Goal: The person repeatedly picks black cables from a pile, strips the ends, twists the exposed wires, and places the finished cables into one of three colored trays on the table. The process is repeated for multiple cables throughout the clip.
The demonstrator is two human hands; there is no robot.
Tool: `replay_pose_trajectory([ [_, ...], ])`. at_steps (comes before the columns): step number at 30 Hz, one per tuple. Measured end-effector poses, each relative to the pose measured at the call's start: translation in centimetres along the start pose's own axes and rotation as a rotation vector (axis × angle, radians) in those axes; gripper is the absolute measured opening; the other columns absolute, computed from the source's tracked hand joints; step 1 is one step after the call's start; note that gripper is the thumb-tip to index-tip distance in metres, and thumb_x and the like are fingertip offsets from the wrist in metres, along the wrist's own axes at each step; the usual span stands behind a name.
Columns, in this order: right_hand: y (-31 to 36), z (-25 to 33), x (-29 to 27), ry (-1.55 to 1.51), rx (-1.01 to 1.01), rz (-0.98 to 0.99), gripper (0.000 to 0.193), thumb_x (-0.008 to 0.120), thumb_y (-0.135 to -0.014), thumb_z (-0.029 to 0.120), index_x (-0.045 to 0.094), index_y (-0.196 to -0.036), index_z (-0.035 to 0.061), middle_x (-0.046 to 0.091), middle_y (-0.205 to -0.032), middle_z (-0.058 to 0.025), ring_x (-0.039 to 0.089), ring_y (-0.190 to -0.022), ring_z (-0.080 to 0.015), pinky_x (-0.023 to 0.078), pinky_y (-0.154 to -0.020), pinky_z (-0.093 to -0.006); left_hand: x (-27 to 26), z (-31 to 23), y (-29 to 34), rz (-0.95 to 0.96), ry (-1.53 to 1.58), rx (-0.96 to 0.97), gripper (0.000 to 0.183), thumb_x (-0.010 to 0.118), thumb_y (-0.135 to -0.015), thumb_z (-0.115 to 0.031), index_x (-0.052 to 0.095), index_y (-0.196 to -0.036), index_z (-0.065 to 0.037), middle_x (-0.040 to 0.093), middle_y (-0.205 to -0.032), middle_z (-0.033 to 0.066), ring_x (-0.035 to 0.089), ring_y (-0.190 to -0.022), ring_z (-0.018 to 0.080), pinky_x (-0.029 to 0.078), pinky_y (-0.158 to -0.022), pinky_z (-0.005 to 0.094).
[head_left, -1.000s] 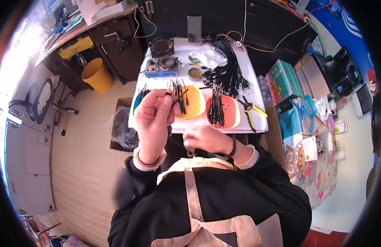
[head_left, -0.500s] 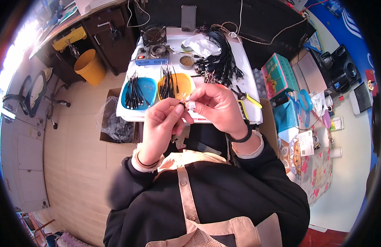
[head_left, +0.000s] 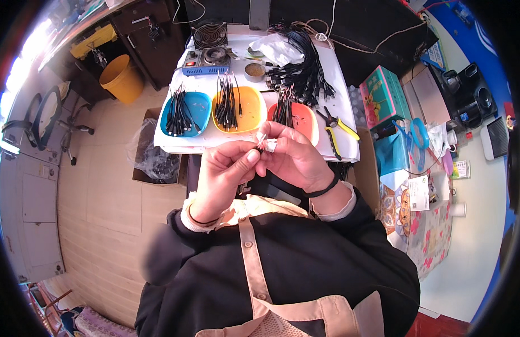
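Note:
In front of my chest, both hands meet over the stripped end of a thin cable [head_left: 261, 148] with fine wires. My left hand [head_left: 227, 175] pinches it between thumb and forefinger. The fingers of my right hand [head_left: 298, 159] are closed at the wire tips, with white wrapping on the fingertips; their exact grip is too small to make out. Just beyond stand a blue tray [head_left: 201, 106], a yellow tray [head_left: 253, 104] and a coral tray [head_left: 307, 121], each holding short black cables. Yellow-handled pliers [head_left: 348, 130] lie to the right of the coral tray.
On the white-covered table sit a blue heater unit [head_left: 205, 71], a round tin [head_left: 254, 71], a white plastic bag [head_left: 278, 49] and a large black cable bundle [head_left: 307, 76]. A cardboard box [head_left: 151, 177] stands on the floor at left. A pink-green box [head_left: 385, 98] stands right of the table.
My hands have come closer together, the right one's fingers lowering onto the cable end. The view has shifted, so the coral tray and pliers now show more fully.

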State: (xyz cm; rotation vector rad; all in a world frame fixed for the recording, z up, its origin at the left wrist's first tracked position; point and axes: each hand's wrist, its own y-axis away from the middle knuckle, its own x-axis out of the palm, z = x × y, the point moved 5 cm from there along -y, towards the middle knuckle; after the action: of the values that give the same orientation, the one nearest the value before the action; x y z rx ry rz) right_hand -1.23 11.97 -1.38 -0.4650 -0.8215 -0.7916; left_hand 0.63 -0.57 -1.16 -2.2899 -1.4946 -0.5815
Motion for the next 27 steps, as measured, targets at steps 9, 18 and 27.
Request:
replay_pose_trajectory([
  [9, 0.8, -0.2, 0.0, 0.151, -0.039, -0.041, 0.023, 0.059, -0.096, 0.020, 0.051, -0.110, 0.0039, 0.060, -0.097, -0.0056, 0.064, -0.081, -0.0179, 0.053, -0.071, -0.0299, 0.2, 0.1, 0.3, 0.043, 0.047, -0.083, 0.015, 0.056, -0.096, -0.005, 0.066, -0.105, 0.002, 0.064, -0.077, 0.0055, 0.047, -0.059, 0.0023, 0.031, -0.050, 0.0151],
  [18, 0.8, 0.0, -0.9, 0.293, -0.072, -0.078, 0.013, 0.055, -0.095, 0.014, 0.050, -0.102, 0.0043, 0.056, -0.095, -0.0044, 0.062, -0.077, -0.0156, 0.053, -0.068, -0.0265, -0.6, 0.6, 0.3, 0.054, 0.000, -0.108, 0.016, 0.057, -0.096, -0.007, 0.065, -0.107, 0.002, 0.065, -0.078, 0.0052, 0.052, -0.063, 0.0030, 0.035, -0.052, 0.0149],
  [27, -0.1, -4.3, -2.3, -0.220, 0.075, -0.031, 0.028, 0.055, -0.096, 0.024, 0.047, -0.118, 0.0081, 0.053, -0.101, -0.0027, 0.058, -0.093, -0.0135, 0.046, -0.086, -0.0305, -1.0, 0.9, -0.2, 0.004, 0.035, -0.121, 0.014, 0.057, -0.094, -0.002, 0.065, -0.103, 0.006, 0.065, -0.077, 0.0075, 0.054, -0.064, 0.0053, 0.037, -0.052, 0.0162],
])
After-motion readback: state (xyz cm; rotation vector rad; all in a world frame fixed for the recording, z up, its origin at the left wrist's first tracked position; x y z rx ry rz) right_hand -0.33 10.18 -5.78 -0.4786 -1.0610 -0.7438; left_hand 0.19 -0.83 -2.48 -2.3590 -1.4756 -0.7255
